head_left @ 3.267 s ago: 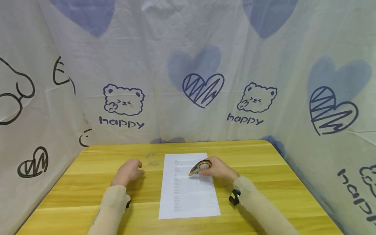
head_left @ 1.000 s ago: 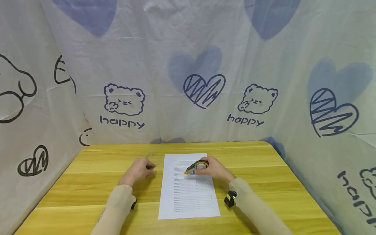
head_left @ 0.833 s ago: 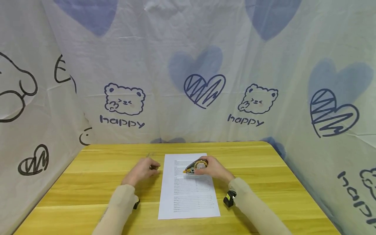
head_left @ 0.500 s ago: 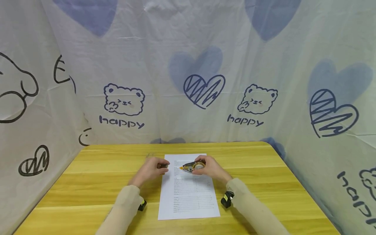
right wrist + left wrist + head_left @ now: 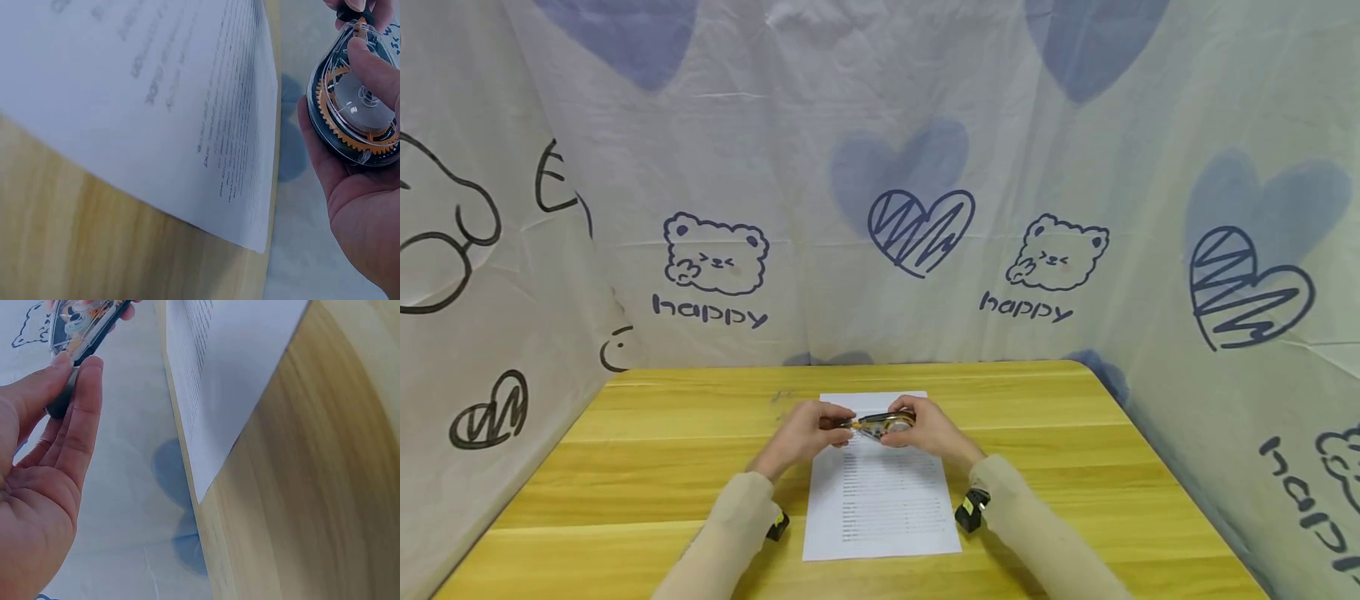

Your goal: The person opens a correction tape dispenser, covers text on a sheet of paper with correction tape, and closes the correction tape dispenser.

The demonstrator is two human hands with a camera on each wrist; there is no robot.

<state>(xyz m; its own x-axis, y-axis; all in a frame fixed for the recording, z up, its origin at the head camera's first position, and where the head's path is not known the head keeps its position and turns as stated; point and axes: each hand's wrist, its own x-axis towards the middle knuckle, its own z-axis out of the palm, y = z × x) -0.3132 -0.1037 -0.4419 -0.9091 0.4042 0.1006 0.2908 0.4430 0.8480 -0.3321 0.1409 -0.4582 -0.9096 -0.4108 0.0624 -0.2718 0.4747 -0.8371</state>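
Note:
My right hand [image 5: 934,429] grips a correction tape [image 5: 880,425], thumb on one side and fingers behind its body. In the right wrist view the correction tape [image 5: 359,109] shows a clear case with an orange gear ring and a white reel. My left hand [image 5: 799,435] pinches a small dark cap [image 5: 60,403] between thumb and fingers. The cap meets the tape's narrow orange tip; whether it is fully seated I cannot tell. Both hands are above a printed sheet of paper [image 5: 883,517], near its upper part.
The sheet lies on a yellow wood-grain table [image 5: 625,467]. Faint grey marks [image 5: 782,396] show on the wood left of the sheet's top. A pale curtain [image 5: 820,150] with hearts and bear drawings surrounds the table's back and sides.
My left hand has moved right from the bare table to over the paper, bringing the dark cap to the tape's tip. The correction tape has lifted off the sheet and turned more level.

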